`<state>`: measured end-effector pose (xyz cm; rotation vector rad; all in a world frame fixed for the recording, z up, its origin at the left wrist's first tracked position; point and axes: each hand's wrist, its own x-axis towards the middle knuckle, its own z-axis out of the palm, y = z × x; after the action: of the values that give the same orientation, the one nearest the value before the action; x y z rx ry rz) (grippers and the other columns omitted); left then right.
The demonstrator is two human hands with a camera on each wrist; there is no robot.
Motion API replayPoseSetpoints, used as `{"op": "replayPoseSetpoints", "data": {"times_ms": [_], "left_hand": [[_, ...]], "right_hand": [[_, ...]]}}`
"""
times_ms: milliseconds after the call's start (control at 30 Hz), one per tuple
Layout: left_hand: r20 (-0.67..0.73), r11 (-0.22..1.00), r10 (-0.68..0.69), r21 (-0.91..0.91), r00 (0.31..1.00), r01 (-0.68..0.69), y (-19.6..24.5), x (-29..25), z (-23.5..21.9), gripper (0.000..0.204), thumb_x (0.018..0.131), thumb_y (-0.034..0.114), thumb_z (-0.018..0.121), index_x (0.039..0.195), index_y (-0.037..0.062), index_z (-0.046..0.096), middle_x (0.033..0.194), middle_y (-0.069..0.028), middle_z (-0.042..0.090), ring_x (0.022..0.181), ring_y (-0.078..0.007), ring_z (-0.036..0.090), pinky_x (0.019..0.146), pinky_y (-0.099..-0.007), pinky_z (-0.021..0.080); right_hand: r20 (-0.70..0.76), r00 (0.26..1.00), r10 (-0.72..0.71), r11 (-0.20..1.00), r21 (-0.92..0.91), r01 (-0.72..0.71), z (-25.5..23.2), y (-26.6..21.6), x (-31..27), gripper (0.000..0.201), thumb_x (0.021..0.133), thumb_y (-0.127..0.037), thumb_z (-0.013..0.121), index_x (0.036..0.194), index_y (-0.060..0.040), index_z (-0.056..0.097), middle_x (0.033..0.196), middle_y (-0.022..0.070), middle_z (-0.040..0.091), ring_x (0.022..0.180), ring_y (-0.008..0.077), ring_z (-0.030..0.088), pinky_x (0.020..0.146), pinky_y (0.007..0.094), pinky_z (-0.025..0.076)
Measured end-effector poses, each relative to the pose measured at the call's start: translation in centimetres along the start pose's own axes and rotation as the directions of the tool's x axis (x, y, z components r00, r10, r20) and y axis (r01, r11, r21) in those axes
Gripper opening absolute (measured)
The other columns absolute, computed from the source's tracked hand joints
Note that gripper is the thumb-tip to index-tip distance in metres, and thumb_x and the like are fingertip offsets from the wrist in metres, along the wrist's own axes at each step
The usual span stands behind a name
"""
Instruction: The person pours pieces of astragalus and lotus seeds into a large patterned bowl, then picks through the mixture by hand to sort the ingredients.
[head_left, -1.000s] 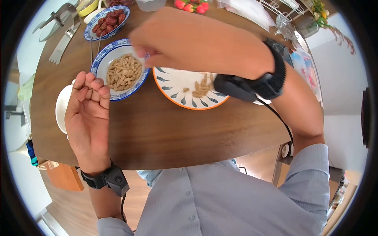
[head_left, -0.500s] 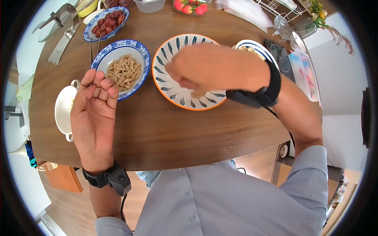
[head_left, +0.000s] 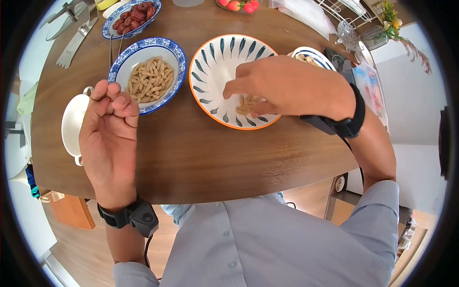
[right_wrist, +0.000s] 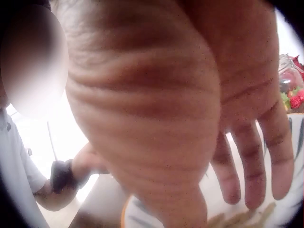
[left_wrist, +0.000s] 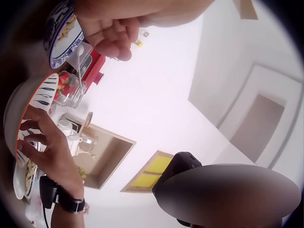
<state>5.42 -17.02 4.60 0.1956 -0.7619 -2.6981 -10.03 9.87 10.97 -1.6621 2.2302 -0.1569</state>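
Note:
My right hand [head_left: 299,86] is over the white plate [head_left: 213,62] with the orange rim and dark leaf marks. Its fingers reach down, spread apart, toward a small pile of tan, elongated pieces [head_left: 245,104]. In the right wrist view, three fairly straight fingers [right_wrist: 254,185] point at the pieces, with nothing between them. Palm up, my left hand [head_left: 111,148] hangs near the table's left side, fingers loosely bent and holding nothing visible. Behind its fingertips stands a blue-and-white bowl [head_left: 179,57] with many similar tan pieces [head_left: 152,81].
A white two-handled bowl [head_left: 71,129] sits left of my left hand, partly hidden. Dark red dates [head_left: 136,19] fill a patterned dish behind the blue-and-white bowl. A striped bowl [head_left: 313,51] stands beyond my right hand. Strawberries [head_left: 239,5] are in a clear container at the back.
My right hand has moved rightward from beside the blue-and-white bowl to the plate, and its fingers have spread above the tan pieces. The left hand stays nearly in place.

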Motion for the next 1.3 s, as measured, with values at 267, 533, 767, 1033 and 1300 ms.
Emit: {"op": "replayPoseSetpoints", "data": {"times_ms": [267, 533, 767, 1033, 1300], "left_hand": [[0.081, 0.999, -0.043, 0.008, 0.996, 0.042, -0.8, 0.1, 1.1, 0.022, 0.105, -0.001, 0.047, 0.126, -0.0062, 0.053, 0.113, -0.0129, 0.056, 0.094, -0.0186, 0.053, 0.086, -0.0317, 0.05], [0.051, 0.998, -0.061, 0.033, 0.997, 0.059, -1.4, 0.4, 1.5, 0.026, 0.103, -0.003, 0.046, 0.128, -0.0069, 0.051, 0.113, -0.0139, 0.056, 0.092, -0.0186, 0.052, 0.084, -0.0321, 0.049], [0.065, 0.997, -0.081, 0.015, 0.995, 0.08, -1.5, 0.4, 1.7, 0.027, 0.101, -0.006, 0.045, 0.127, -0.0075, 0.052, 0.112, -0.0146, 0.057, 0.092, -0.0192, 0.052, 0.084, -0.0323, 0.049], [0.086, 0.995, -0.096, 0.035, 0.992, 0.093, -1.5, 0.4, 1.8, 0.025, 0.101, -0.003, 0.048, 0.125, -0.0058, 0.054, 0.111, -0.0131, 0.06, 0.092, -0.0191, 0.054, 0.085, -0.0321, 0.05], [0.09, 0.993, -0.118, 0.031, 0.989, 0.116, -1.7, 0.4, 1.9, 0.029, 0.1, -0.006, 0.045, 0.128, -0.0077, 0.052, 0.113, -0.0143, 0.057, 0.093, -0.0191, 0.053, 0.086, -0.0324, 0.049]], "right_hand": [[-0.085, 0.996, 0.023, 1.0, -0.015, -0.025, 2.4, 0.0, -0.7, 0.013, 0.088, -0.01, 0.07, 0.098, -0.0019, 0.066, 0.093, 0.0141, 0.062, 0.091, 0.0341, 0.069, 0.076, 0.0436, 0.055], [-0.178, 0.982, -0.061, 0.996, -0.076, 0.048, 3.4, 0.7, -0.6, 0.01, 0.087, -0.005, 0.066, 0.095, 0.001, 0.067, 0.091, 0.0169, 0.062, 0.088, 0.035, 0.07, 0.074, 0.0449, 0.055], [-0.139, 0.99, -0.034, 0.999, 0.008, 0.036, 2.8, 1.2, -0.9, 0.01, 0.089, -0.005, 0.067, 0.09, 0.0019, 0.06, 0.087, 0.0146, 0.058, 0.082, 0.0336, 0.066, 0.071, 0.0429, 0.052], [-0.014, 0.998, 0.065, 0.984, 0.169, -0.062, 2.1, 2.3, -0.7, 0.007, 0.087, -0.003, 0.067, 0.086, 0.0023, 0.062, 0.089, 0.0128, 0.065, 0.084, 0.0319, 0.068, 0.071, 0.0406, 0.053], [-0.096, 0.995, 0.006, 0.999, -0.031, -0.009, 2.8, 2.5, -1.1, 0.011, 0.088, -0.006, 0.064, 0.086, 0.0043, 0.061, 0.086, 0.0171, 0.065, 0.081, 0.0366, 0.068, 0.07, 0.0434, 0.054]]}}
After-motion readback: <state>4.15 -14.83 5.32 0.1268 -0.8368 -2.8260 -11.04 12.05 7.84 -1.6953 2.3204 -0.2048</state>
